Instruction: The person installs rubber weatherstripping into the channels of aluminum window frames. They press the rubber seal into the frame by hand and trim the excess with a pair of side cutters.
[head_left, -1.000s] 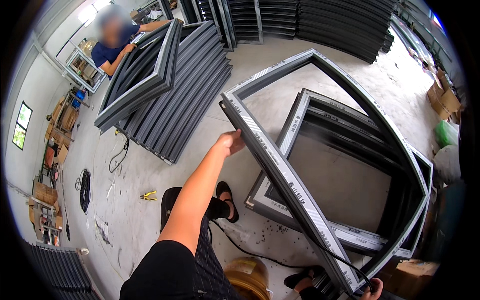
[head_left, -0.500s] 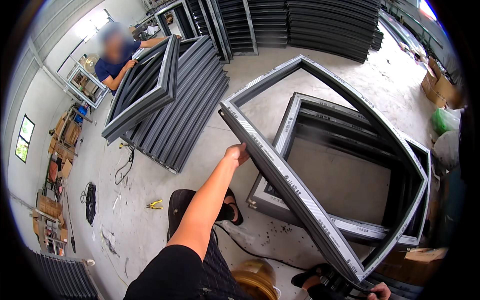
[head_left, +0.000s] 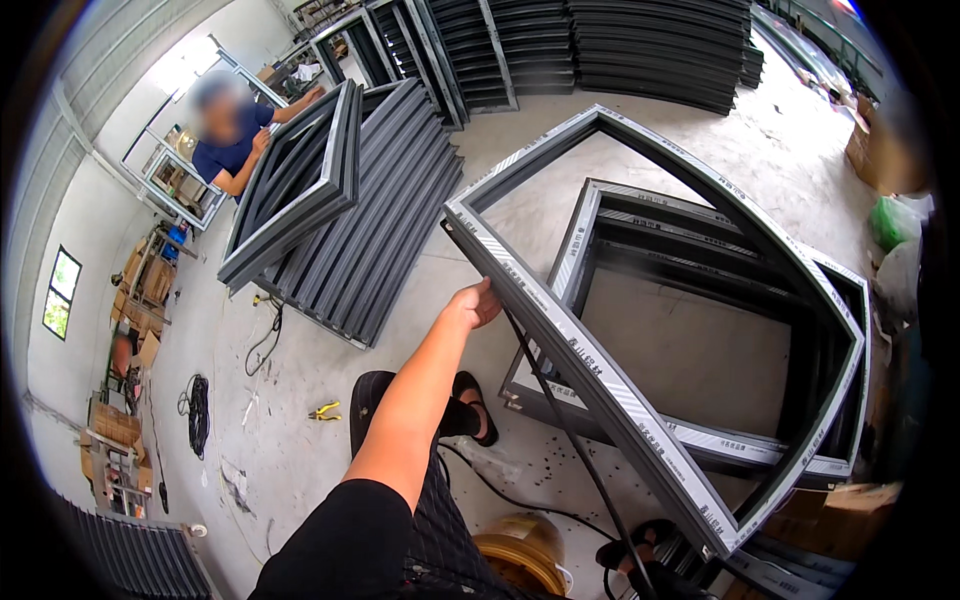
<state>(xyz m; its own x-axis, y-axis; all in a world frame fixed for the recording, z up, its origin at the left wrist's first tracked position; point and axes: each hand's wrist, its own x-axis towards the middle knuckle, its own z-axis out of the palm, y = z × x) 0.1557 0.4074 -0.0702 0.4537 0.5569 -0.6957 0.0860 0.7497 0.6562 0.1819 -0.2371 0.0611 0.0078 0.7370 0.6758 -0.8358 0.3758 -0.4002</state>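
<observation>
My left hand (head_left: 476, 303) is closed on the near left side of a dark grey metal window frame (head_left: 597, 365), fingers partly hidden behind the profile. The frame has a white protective film with print and is tilted over other similar frames (head_left: 592, 238) stacked beneath it. From just beside my left hand, a long thin black strip (head_left: 568, 430) runs down toward the bottom edge; I cannot tell whether my fingers touch it. My right hand is out of view.
A person (head_left: 230, 150) stands at a stack of grey frames (head_left: 370, 220) at the far left. Yellow-handled pliers (head_left: 325, 411) and a coiled black cable (head_left: 199, 415) lie on the floor. A yellowish bucket (head_left: 515, 560) stands by my legs, cardboard boxes (head_left: 820, 525) at the right.
My right hand has left the lower right corner of the frame and gone out of view. The black strip now hangs across below the frame. My left hand keeps its place.
</observation>
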